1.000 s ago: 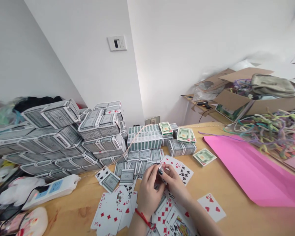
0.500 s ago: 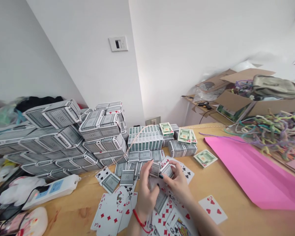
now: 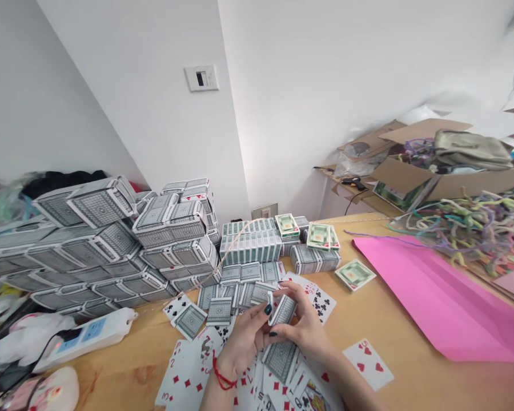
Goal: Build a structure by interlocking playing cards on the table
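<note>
In the head view, my right hand [image 3: 304,322] grips a folded playing card [image 3: 284,310], its grey patterned back facing up. My left hand [image 3: 246,339], with a red string bracelet at the wrist, pinches the card's left side, thumb at its white bent edge. Fingers partly hide how it is folded. Below both hands lies another grey-backed card [image 3: 280,361] on a spread of loose face-up cards [image 3: 184,374]. Several small folded card pieces [image 3: 219,311] sit just beyond my left hand.
Large stacked blocks of folded cards [image 3: 103,245] fill the left. Behind the hands stands a row of folded card blocks [image 3: 252,241], with green card boxes [image 3: 319,236] beside it. Pink paper [image 3: 415,302], yarn [image 3: 475,222] and a cardboard box [image 3: 462,185] occupy the right. A white power strip [image 3: 89,337] lies left.
My left hand has moved down and left, its thumb now against the folded card's edge. A folded piece near its fingers now lies uncovered on the table. The view has shifted slightly.
</note>
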A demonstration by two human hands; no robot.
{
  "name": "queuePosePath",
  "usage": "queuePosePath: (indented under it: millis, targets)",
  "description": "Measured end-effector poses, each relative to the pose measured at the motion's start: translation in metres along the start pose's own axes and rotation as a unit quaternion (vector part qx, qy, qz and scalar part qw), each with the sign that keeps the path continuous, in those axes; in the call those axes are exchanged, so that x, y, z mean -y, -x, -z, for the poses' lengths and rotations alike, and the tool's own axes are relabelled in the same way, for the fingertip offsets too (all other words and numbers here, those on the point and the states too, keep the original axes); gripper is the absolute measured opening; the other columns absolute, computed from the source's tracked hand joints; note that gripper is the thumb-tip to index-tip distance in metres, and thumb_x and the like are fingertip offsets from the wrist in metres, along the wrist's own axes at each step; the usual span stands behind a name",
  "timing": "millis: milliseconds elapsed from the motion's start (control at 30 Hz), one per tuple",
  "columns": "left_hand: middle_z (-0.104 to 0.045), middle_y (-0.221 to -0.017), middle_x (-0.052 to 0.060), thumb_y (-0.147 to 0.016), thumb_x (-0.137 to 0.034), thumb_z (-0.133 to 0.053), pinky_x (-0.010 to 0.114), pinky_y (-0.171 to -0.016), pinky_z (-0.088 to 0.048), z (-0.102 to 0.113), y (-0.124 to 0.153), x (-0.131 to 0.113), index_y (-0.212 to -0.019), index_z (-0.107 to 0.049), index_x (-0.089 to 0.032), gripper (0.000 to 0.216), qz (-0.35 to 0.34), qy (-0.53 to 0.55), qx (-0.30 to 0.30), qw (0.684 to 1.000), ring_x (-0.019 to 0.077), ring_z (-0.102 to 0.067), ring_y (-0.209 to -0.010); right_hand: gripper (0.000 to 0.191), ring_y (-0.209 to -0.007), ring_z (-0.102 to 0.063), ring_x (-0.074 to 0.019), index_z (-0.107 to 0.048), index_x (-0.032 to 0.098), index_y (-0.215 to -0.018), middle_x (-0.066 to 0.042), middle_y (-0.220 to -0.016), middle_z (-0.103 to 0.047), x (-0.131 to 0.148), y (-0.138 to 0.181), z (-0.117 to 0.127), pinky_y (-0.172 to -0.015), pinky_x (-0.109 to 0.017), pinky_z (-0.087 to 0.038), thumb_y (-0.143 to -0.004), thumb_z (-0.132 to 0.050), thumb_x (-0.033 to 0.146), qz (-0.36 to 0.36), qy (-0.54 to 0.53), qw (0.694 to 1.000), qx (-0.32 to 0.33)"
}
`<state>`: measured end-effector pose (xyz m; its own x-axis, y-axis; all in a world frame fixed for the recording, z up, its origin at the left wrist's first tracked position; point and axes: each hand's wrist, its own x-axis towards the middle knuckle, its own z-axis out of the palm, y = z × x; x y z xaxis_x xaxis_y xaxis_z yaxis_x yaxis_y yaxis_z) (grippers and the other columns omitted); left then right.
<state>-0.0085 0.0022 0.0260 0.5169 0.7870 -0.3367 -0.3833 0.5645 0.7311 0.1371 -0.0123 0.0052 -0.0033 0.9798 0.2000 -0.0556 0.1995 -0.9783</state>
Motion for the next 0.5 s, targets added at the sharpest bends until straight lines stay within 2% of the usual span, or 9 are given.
queuePosePath:
  millis: [133, 300, 400, 500]
  targets:
    - [-0.068, -0.085, 0.009, -0.067, -0.03, -0.071, 0.032, -0.082, -0.046, 0.003, 0.001, -0.006, -0.091, -0.067, -0.013, 0.029, -0.035, -0.019, 0.025, 0.999, 0.0208, -0.063, -0.084, 0.077, -0.097, -0.052, -0.0237, -0.041, 0.028, -0.116, -0.006, -0.108, -0.051, -0.008, -0.002, -0.002, -0.076, -0.033, -0.047, -0.051, -0.08, 0.037, -0.005, -0.009, 1.0, -0.027]
    - [-0.067, -0.097, 0.012, -0.059, -0.024, -0.076, 0.038, -0.088, -0.044, 0.005, -0.003, -0.008, -0.097, -0.067, -0.013, 0.041, -0.054, -0.085, 0.008, 0.995, 0.0263, -0.06, -0.095, 0.062, -0.073, -0.055, -0.0168, -0.045, 0.026, -0.113, -0.003, -0.093, -0.053, -0.012, -0.007, 0.003, -0.066, -0.031, -0.047, -0.06, -0.075, 0.036, -0.052, -0.071, 0.995, -0.04]
    - [-0.066, -0.103, 0.012, -0.054, -0.02, -0.079, 0.042, -0.092, -0.041, 0.004, -0.007, -0.005, -0.1, -0.066, -0.015, 0.048, -0.087, -0.13, 0.013, 0.988, 0.0273, -0.058, -0.099, 0.055, -0.074, -0.055, -0.0171, -0.047, 0.024, -0.111, -0.005, -0.091, -0.057, -0.005, -0.008, 0.007, -0.067, -0.031, -0.047, -0.064, -0.072, 0.037, -0.056, -0.123, 0.99, -0.029]
    - [-0.064, -0.108, 0.013, -0.054, -0.019, -0.079, 0.042, -0.092, -0.041, 0.004, -0.009, -0.001, -0.103, -0.064, -0.016, 0.051, -0.12, -0.153, 0.021, 0.981, 0.0276, -0.058, -0.101, 0.055, -0.077, -0.056, -0.0182, -0.046, 0.024, -0.114, -0.007, -0.098, -0.059, 0.001, -0.007, 0.008, -0.067, -0.032, -0.048, -0.066, -0.069, 0.039, -0.064, -0.158, 0.985, -0.024]
